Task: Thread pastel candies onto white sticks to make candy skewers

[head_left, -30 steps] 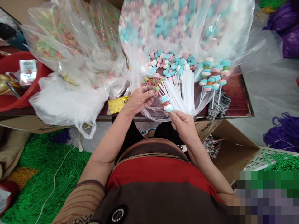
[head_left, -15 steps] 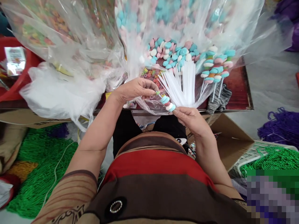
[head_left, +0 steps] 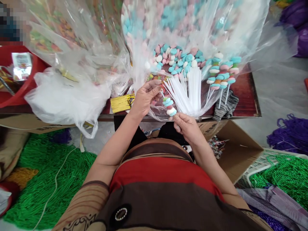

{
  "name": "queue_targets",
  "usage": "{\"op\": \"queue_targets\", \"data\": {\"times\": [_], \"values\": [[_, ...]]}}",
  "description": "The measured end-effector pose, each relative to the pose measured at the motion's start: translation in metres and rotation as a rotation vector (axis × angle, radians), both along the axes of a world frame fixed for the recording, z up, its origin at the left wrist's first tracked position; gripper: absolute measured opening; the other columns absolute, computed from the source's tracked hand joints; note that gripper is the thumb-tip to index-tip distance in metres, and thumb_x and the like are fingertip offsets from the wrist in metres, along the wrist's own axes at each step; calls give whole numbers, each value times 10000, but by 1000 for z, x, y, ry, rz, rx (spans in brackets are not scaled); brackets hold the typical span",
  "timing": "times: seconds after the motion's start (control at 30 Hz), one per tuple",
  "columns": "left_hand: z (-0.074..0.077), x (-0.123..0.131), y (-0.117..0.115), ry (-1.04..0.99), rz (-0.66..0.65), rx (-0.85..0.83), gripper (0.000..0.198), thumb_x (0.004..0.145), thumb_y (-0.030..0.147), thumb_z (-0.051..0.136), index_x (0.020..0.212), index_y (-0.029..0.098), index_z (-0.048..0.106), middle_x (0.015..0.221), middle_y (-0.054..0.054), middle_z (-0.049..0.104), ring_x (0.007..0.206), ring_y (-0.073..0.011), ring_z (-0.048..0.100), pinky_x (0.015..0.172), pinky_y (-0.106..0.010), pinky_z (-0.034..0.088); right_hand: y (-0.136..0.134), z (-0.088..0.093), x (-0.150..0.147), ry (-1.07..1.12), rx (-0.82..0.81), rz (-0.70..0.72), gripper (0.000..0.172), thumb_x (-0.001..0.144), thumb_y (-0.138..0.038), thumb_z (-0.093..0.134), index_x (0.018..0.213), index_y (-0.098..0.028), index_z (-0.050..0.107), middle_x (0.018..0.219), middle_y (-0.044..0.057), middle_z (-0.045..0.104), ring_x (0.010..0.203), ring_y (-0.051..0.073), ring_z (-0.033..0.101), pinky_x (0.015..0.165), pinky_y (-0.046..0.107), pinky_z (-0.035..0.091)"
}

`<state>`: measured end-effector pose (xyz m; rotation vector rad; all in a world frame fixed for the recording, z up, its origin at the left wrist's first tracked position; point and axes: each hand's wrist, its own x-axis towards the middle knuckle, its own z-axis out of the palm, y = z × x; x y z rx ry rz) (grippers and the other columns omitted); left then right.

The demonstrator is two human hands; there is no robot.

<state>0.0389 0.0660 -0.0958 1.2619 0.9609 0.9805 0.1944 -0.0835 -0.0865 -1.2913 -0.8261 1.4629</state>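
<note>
A candy skewer (head_left: 169, 106) of blue, white, red and green pieces on a white stick slants between my hands. My right hand (head_left: 184, 123) pinches its lower end, beneath a blue piece. At its upper tip my left hand (head_left: 149, 96) has thumb and fingers pressed together around the stick's end. Just right of the skewer lies a fan of white sticks (head_left: 194, 91). Loose blue, pink and white candies (head_left: 179, 59) are heaped behind the sticks, with small ring candies (head_left: 158, 77) nearer my left hand. Several finished skewers (head_left: 221, 75) rest at the right.
A grey cloth (head_left: 226, 106) lies under the finished skewers on the red table (head_left: 247, 96). Yellow ties (head_left: 121, 103) and a white plastic bag (head_left: 69, 96) are on the left, beside a red tub (head_left: 36, 77). An open cardboard box (head_left: 243, 150) stands below right.
The green piece has moved down the stick onto the other candies. My left hand has turned more upright at the stick's tip, and the yellow ties have come into fuller view.
</note>
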Motion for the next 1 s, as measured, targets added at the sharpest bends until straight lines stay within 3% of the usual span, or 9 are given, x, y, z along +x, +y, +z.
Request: {"op": "queue_targets", "data": {"times": [0.17,0.37,0.47,0.7,0.87,1.0], "values": [[-1,4,-4,17,92,77,289,901,464,757,1124,285,714,858,2,711,826,-141,705,696,-271,573,0,2,-5,-123,17,-50,521,820,-706,707,801,-185,694,450,-80,426,414,67,277,424,248,143],[5,9,-13,-259,127,48,300,799,385,869,1012,240,716,775,42,657,732,-94,646,713,-239,522,-1,-1,-5,-164,27,-58,539,843,-715,670,840,-177,712,456,-77,425,418,77,312,436,247,186],[7,12,-17,-305,112,26,283,785,327,882,1001,241,720,772,53,649,719,-77,627,721,-224,504,-1,-4,-4,-178,38,-62,532,842,-710,672,821,-180,708,448,-79,420,416,77,315,445,252,195],[19,9,-21,-389,-69,-168,450,714,288,916,1121,282,724,849,44,693,750,-87,646,701,-216,533,1,-7,-6,-159,60,-68,505,832,-695,684,811,-191,706,471,-76,430,432,82,320,454,259,199],[26,14,-34,-370,-280,-354,408,679,503,911,887,174,790,796,-31,724,712,-129,638,676,-274,521,4,-13,-7,-140,77,-106,505,805,-697,714,784,-192,703,482,-65,456,454,85,333,450,257,191],[27,23,-48,-300,-274,-333,465,680,588,886,882,175,814,776,-28,711,657,-92,556,562,-219,404,9,-14,-11,-64,44,-104,543,781,-730,720,788,-187,703,470,-60,491,417,74,299,417,250,175]]}}
